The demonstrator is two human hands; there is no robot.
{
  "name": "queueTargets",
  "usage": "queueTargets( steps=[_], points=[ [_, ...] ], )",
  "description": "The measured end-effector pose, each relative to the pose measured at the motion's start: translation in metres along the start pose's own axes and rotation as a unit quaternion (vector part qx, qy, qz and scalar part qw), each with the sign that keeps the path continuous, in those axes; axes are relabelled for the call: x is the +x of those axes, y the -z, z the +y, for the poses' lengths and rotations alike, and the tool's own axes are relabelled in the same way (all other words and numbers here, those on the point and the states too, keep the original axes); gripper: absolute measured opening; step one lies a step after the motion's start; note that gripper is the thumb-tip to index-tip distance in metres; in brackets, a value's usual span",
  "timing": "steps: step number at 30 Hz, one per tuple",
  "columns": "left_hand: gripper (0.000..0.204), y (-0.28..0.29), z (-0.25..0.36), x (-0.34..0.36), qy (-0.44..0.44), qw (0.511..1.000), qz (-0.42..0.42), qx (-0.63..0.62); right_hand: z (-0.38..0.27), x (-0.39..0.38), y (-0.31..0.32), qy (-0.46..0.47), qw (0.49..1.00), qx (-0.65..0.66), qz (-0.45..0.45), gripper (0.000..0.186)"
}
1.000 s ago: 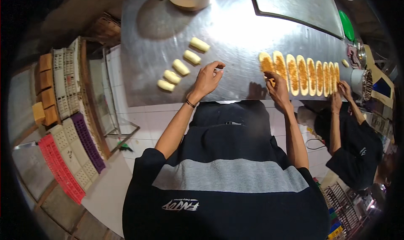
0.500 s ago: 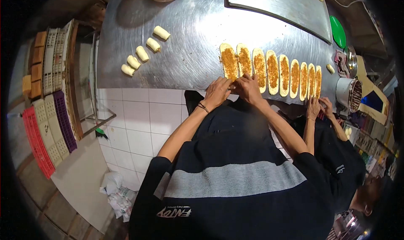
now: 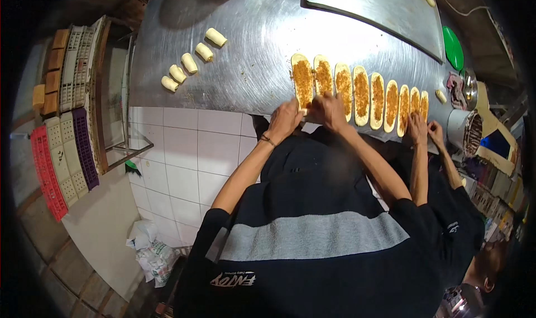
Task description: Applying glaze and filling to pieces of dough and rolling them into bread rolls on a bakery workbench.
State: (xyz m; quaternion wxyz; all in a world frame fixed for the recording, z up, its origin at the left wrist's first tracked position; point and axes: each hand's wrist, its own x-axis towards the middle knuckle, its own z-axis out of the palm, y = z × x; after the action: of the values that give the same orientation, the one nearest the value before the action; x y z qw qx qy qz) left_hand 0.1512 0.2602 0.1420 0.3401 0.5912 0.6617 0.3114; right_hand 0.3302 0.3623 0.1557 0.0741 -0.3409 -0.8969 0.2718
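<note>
A row of flat, oblong dough strips spread with brown crumbly filling lies across a steel table [image 3: 251, 67]. At the near end of the leftmost dough strip [image 3: 302, 79], my left hand [image 3: 285, 119] pinches the edge with bent fingers. My right hand [image 3: 330, 112], slightly blurred, has its fingers closed at the same end, from the right side. That end looks turned up between my hands; the fingertips partly hide it. Next to it lies a second filled strip [image 3: 322, 75], its near end behind my right hand. Several rolled dough pieces [image 3: 189, 63] rest in a slanting line on the left.
At the row's right end, a co-worker's hands [image 3: 417, 128] touch the last strips. A metal tray [image 3: 374, 11] lies at the back, near a green lid-like disc [image 3: 453, 47]. A filling-smeared pot [image 3: 459, 129] stands far right. Plastic crates [image 3: 47, 173] are stacked at left.
My hands stay at the leftmost strip's near end, where the dough edge now shows turned up. The co-worker's left hand has shifted onto the strips and their right hand has moved slightly.
</note>
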Motion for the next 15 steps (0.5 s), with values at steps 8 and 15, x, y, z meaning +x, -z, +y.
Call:
queueTargets(
  steps=[8, 15],
  points=[
    [0.023, 0.000, 0.003, 0.002, -0.090, 0.995, 0.031, 0.041, 0.002, -0.010, -0.011, 0.044, 0.998, 0.040, 0.030, 0.015],
    [0.038, 0.010, -0.001, 0.004, -0.057, 0.991, 0.020, 0.116, 0.002, 0.002, 0.005, 0.001, 1.000, -0.015, 0.012, 0.022]
  ],
)
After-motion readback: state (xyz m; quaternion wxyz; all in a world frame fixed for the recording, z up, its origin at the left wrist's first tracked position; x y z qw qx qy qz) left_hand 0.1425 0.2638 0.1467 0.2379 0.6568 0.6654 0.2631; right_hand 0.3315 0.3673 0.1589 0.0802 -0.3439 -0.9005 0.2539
